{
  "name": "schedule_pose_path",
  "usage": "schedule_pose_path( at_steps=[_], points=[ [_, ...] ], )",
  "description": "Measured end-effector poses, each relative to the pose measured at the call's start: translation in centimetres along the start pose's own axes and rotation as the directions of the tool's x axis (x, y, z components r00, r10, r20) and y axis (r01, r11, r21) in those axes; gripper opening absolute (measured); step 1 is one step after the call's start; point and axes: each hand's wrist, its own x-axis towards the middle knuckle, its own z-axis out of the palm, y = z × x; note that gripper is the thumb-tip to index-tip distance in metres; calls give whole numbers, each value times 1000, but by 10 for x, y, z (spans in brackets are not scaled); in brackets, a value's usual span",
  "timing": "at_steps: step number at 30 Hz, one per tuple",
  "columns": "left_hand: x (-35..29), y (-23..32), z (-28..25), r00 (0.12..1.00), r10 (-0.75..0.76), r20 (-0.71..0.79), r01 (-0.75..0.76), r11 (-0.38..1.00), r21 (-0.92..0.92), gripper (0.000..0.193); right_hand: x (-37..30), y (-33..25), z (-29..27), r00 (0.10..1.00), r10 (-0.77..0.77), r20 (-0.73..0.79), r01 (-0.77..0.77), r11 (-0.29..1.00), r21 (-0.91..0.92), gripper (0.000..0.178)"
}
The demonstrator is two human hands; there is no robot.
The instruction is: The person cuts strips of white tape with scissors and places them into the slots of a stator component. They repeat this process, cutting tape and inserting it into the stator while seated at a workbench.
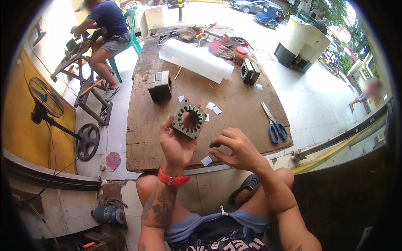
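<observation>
Head view. Slotted metal core (196,131) is held up over the table (142,125) by the left hand (178,146): fingers closed around it from below and behind, slotted face turned up, square end plate set cornerwise. How far the rear fingers are wrapped can't be told. Red watch (173,180) is worn on that wrist, nearer the body than the core.

Right hand (236,146) is held to the right of the core and a bit nearer the body. Its fingers are half curled, gap left between thumb and index; no grip on anything seen.

One white slip (206,160) is laid nearer the body than the core; more white slips (213,108) are scattered just beyond it, to the right. Dark metal block (160,87) is set beyond the core to the left; slotted block (250,72) is set well beyond to the right. Translucent plastic roll (194,60) is laid beyond the core. Blue-handled scissors (274,127) are left well to its right, blades pointed away from the body.
</observation>
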Motion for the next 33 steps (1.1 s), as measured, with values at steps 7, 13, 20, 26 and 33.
schedule_pose_path(
  at_steps=[7,13,20,26,33],
  points=[
    [4,13,-6,999,19,-42,-22,997,-71,65,-11,8,24,960,-272,71,278,957,-89,22],
    [-1,10,0,999,12,37,-9,996,-84,61,1,-1,28,946,250,-204,-161,913,374,23],
    [-10,-19,8,983,175,46,-179,979,96,60,28,-5,22,876,144,-460,45,926,374,31],
    [-18,-28,10,973,185,136,-209,961,184,64,32,1,19,807,-162,-568,121,987,-109,28],
    [-17,-31,13,973,200,112,-221,948,229,67,31,1,23,806,-102,-584,71,995,-76,21]
  ],
)
